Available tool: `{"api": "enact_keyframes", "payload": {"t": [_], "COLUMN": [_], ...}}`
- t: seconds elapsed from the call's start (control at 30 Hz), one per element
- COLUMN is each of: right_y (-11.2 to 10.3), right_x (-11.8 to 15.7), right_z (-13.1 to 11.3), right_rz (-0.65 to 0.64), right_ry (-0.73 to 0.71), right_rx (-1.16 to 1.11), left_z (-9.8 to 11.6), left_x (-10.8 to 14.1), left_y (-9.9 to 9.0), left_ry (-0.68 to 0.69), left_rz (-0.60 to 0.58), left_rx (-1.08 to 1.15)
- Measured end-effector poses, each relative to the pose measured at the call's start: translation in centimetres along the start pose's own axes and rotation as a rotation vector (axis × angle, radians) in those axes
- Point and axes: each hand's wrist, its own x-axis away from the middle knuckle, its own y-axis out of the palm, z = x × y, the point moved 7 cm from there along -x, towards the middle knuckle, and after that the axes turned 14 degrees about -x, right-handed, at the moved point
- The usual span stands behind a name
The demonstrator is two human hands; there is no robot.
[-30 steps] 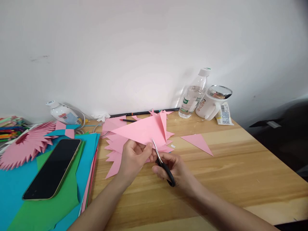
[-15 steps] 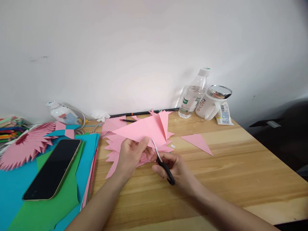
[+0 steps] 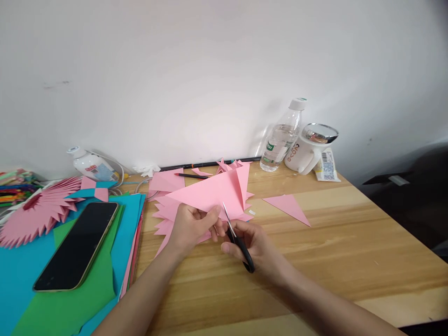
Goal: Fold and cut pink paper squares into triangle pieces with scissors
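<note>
My left hand [image 3: 192, 226] pinches the lower edge of a folded pink paper sheet [image 3: 206, 189], thumb on top and fingers beneath. The sheet tapers to a point at the left and has a raised fold at the right. Closed around the black handles of a pair of scissors [image 3: 241, 246], my right hand [image 3: 257, 247] keeps the blades over the paper's lower edge, beside my left thumb. Under the held sheet lie pink paper pieces with pointed edges [image 3: 163, 226], partly covered by it and by my left hand.
A pink paper triangle [image 3: 289, 207] lies to the right. Behind stand a water bottle [image 3: 278, 144], a white mug [image 3: 301, 156] and a small packet [image 3: 327, 168]. On the left, a phone [image 3: 77, 247] rests on green and blue paper, near a pleated pink fan [image 3: 45, 210] and a pencil [image 3: 192, 176].
The folded sheet has shifted slightly right and down, showing more of the pencil and pink scraps behind it. My hands and the scissors have barely moved.
</note>
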Motion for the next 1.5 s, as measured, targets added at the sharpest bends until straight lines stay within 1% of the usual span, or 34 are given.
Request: {"api": "enact_keyframes", "payload": {"t": [0.2,0.47,0.9,1.07,1.5], "right_y": [-0.02,0.09,0.31,0.13,-0.04], "right_x": [0.01,-0.08,-0.01,0.0,0.03], "right_z": [0.11,0.09,-0.09,0.19,0.33], "right_rz": [-0.018,-0.023,-0.026,-0.016,-0.007], "right_ry": [-0.005,0.008,0.024,0.03,0.038], "right_rx": [-0.004,-0.031,-0.052,-0.044,-0.037], "left_z": [-0.05,-0.4,0.0,-0.22,-0.27], "left_x": [0.11,0.14,0.26,0.12,0.17], "left_y": [0.02,0.22,0.56,0.6,0.59], "left_ry": [-0.037,-0.052,-0.058,-0.081,-0.083], "left_rz": [0.043,0.035,0.012,0.015,0.009], "left_rx": [-0.008,0.012,0.142,0.152,0.142]}}
